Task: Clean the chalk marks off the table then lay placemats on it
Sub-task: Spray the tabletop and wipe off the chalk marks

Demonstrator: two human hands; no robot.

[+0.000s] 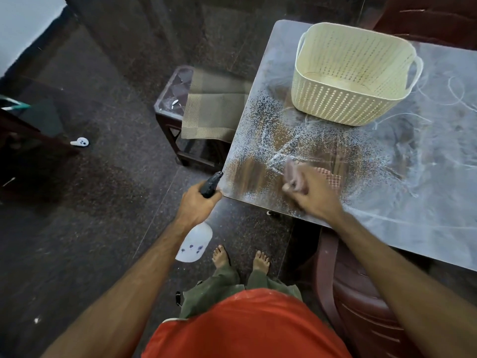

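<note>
The table (426, 202) has a glossy top covered in white chalk scribbles and spray droplets near its front left corner. My left hand (197, 205) grips the black head of a white spray bottle (195, 244), held just off the table's corner. My right hand (313, 192) holds a blurred checkered cloth (331, 178) pressed on the wet patch of the table. Folded tan placemats (214, 109) lie on a small stool (173, 99) left of the table.
A cream plastic basket (353, 76) stands on the far part of the table. A brown plastic chair (361, 301) is tucked in at my right. A small white object (80, 142) lies on the dark floor at left. My bare feet stand by the table's corner.
</note>
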